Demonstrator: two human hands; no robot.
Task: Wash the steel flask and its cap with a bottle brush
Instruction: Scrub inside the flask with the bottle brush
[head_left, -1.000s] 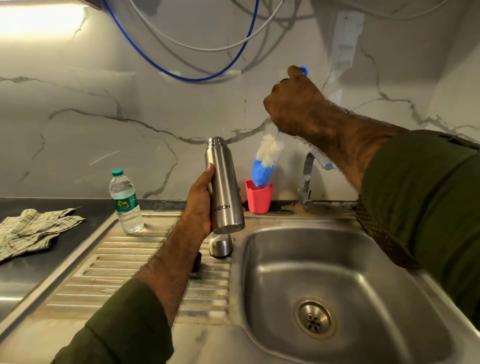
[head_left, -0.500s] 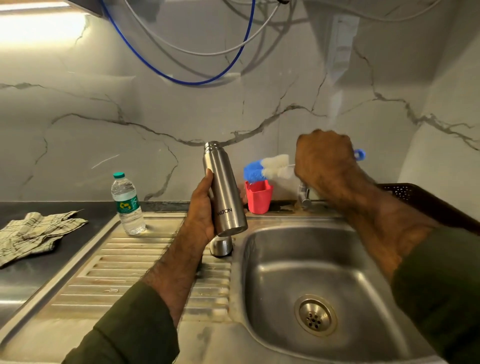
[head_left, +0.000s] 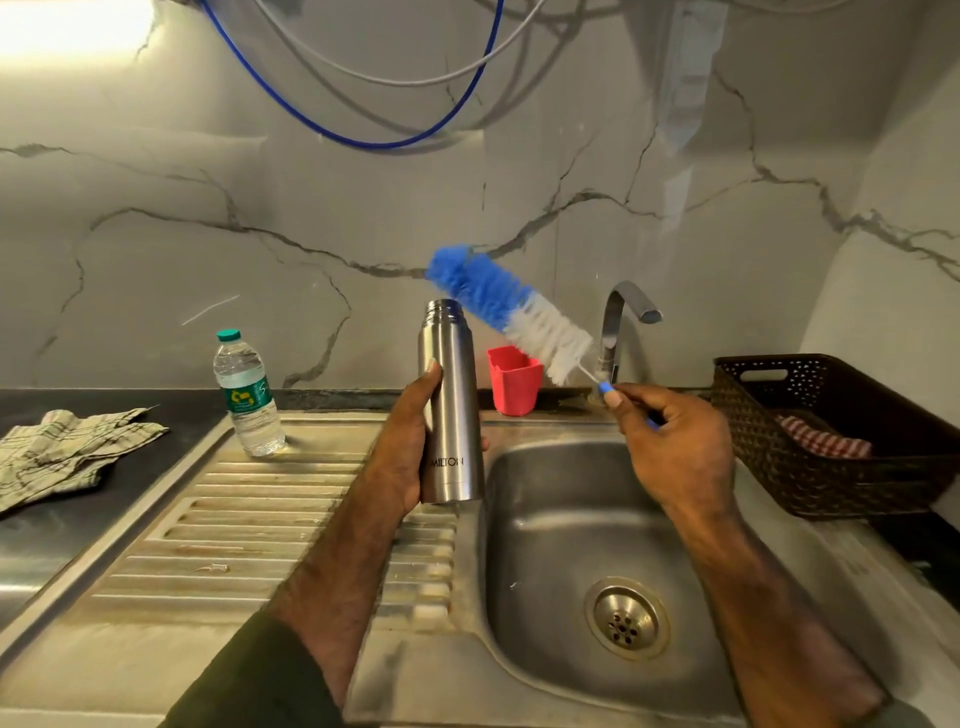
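My left hand (head_left: 402, 447) grips the steel flask (head_left: 451, 405) upright over the left rim of the sink, its mouth uncapped. My right hand (head_left: 670, 447) pinches the blue handle of the bottle brush (head_left: 511, 306). The brush slants up and to the left, and its blue tip hangs just above and right of the flask's mouth, with white bristles nearer my hand. The flask's cap is hidden behind my left hand and the flask.
A red cup (head_left: 514, 379) stands behind the sink beside the tap (head_left: 621, 322). The sink basin (head_left: 571, 525) has a drain at the front. A water bottle (head_left: 247, 397) stands on the drainboard, a checked cloth (head_left: 67, 452) lies left, a dark basket (head_left: 826, 441) sits right.
My right hand lifted the brush out of the red cup, came down in front of the tap, and swung the bristle end over toward the flask's mouth. The flask stayed in my left hand.
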